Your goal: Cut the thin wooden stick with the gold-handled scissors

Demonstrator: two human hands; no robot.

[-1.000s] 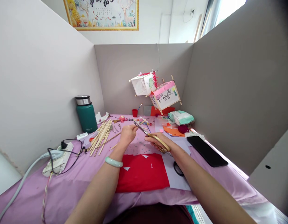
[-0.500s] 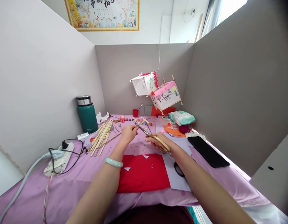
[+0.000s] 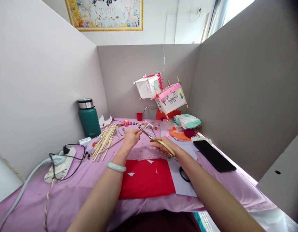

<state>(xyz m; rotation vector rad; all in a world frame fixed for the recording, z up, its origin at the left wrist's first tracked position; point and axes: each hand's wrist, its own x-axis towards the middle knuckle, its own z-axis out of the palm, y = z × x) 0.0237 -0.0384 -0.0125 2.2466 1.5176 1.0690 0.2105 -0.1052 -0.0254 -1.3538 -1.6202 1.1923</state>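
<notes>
Gold-handled scissors [image 3: 163, 145] are held in my right hand [image 3: 163, 147], their blades pointing up and left toward my left hand. My left hand [image 3: 132, 138] is closed in a pinch close to the blade tips; whatever lies between its fingers is too small to make out. A pale green bangle [image 3: 116, 167] circles the left wrist. Under my forearms lies a sheet of red paper [image 3: 149, 182] with several white paper scraps [image 3: 131, 174] on it. Beside it, white paper [image 3: 185, 190] lies partly beneath my right arm, with a black ring-shaped thing [image 3: 184, 175] on top.
Wooden sticks [image 3: 105, 141] lie in a pile at left, near a green bottle [image 3: 89, 118] and a power strip [image 3: 59, 165]. A black phone [image 3: 214, 155] rests at right. Two paper lanterns [image 3: 172, 98] hang at the back. A red cup [image 3: 139, 116] stands behind my hands.
The whole view has shifted very slightly. Both hands and the scissors keep almost the same pose, with the blade tips still beside my left fingers.
</notes>
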